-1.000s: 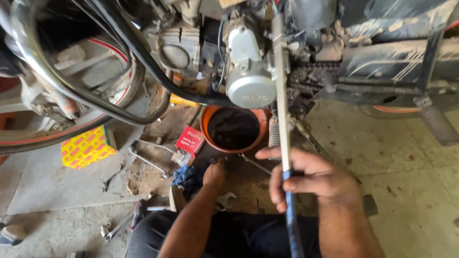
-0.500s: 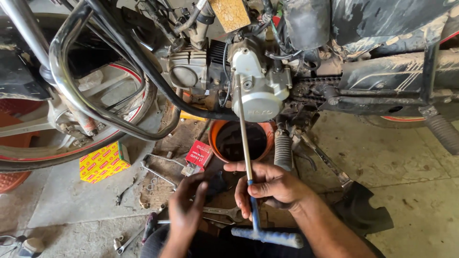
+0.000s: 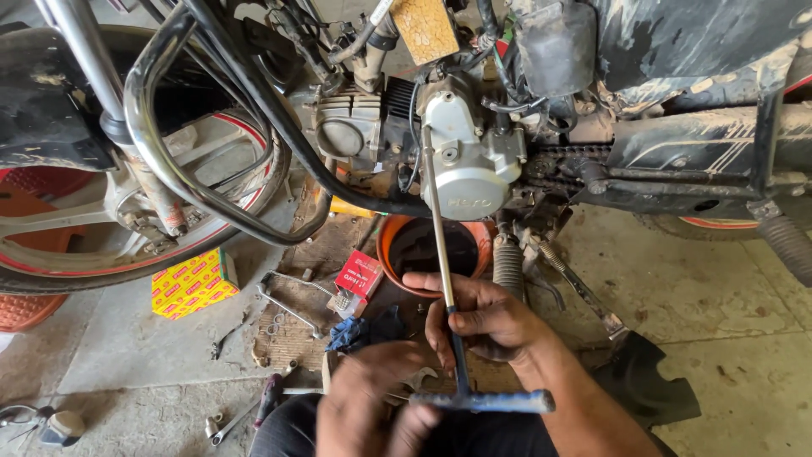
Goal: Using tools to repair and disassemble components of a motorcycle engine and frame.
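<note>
Two hands on one tool: a long T-handle wrench (image 3: 448, 288) runs from the person's lap up to the silver engine side cover (image 3: 469, 165) of the motorcycle, its tip sitting against the cover's upper left area. Right hand (image 3: 478, 317) is closed around the shaft low down, just above where the bare metal turns into the dark blue grip. Left hand (image 3: 372, 398) is curled at the left end of the blue crossbar, fingers wrapping it from below; grip looks loose, can't tell how firm. Crossbar lies roughly level, close to the person's knees. Under the engine, on the concrete floor (image 3: 719, 338), sits an orange drain pan (image 3: 391, 241) with dark liquid inside, touching or just behind the right hand's knuckles in view. Left of the pan: a small red box (image 3: 359, 275), then spanners (image 3: 288, 296) lying on a dirty cardboard sheet (image 3: 326, 245). A dark blue rag (image 3: 364, 332) lies just left of the right hand. A yellow-and-red carton (image 3: 193, 283) stands further left, near the front wheel (image 3: 101, 254). The chrome crash guard (image 3: 169, 169) loops across the upper left. A footpeg (image 3: 507, 267) with ribbed rubber hangs just right of the pan.
</note>
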